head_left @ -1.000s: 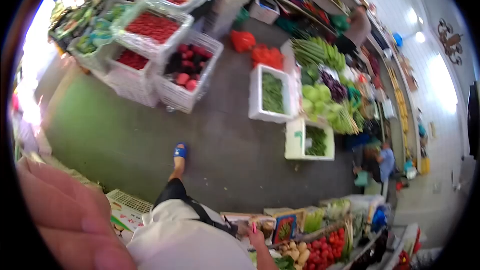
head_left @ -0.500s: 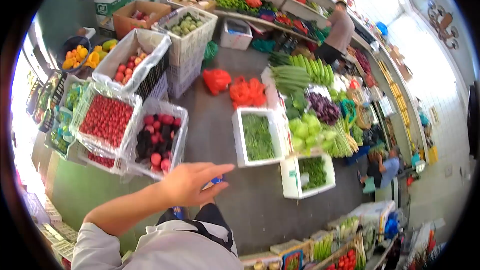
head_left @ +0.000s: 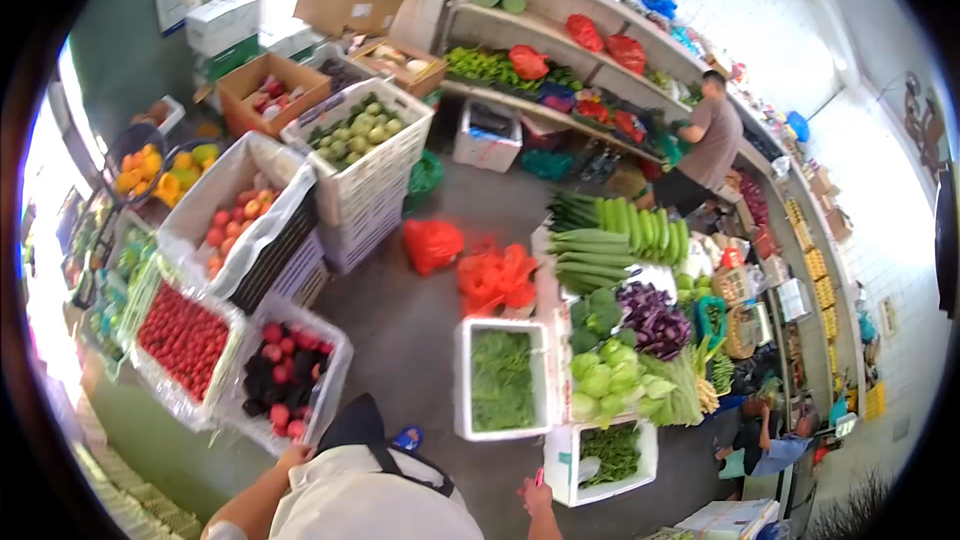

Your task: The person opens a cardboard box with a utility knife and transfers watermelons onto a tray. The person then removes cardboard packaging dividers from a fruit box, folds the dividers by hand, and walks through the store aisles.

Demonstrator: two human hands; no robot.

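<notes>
Low at my left side is my left hand [head_left: 293, 456], close to the front corner of a plastic-lined crate [head_left: 335, 380] of red and dark round fruit [head_left: 284, 365]. Its fingers are too small and partly hidden to make out. My right hand [head_left: 536, 494] hangs low on the other side, closed around a small pink object [head_left: 540, 477] whose kind I cannot tell. Just right of that hand stands a white foam box [head_left: 647, 455] with leafy greens [head_left: 612, 455]. A second foam box [head_left: 461, 380] of greens sits beyond it on the floor.
Crates of small red fruit [head_left: 185, 340], peaches or apples [head_left: 235, 225] and round green produce [head_left: 365, 135] line the left. Red plastic bags [head_left: 495, 275] lie on the floor ahead. Vegetables cover a stand at right. One person [head_left: 705, 140] stands by the shelves; another [head_left: 785, 450] sits farther right.
My left hand, raised with fingers spread in front of me, has dropped to my left side. My right hand has come into view. The view has shifted, with more of the back shelves showing.
</notes>
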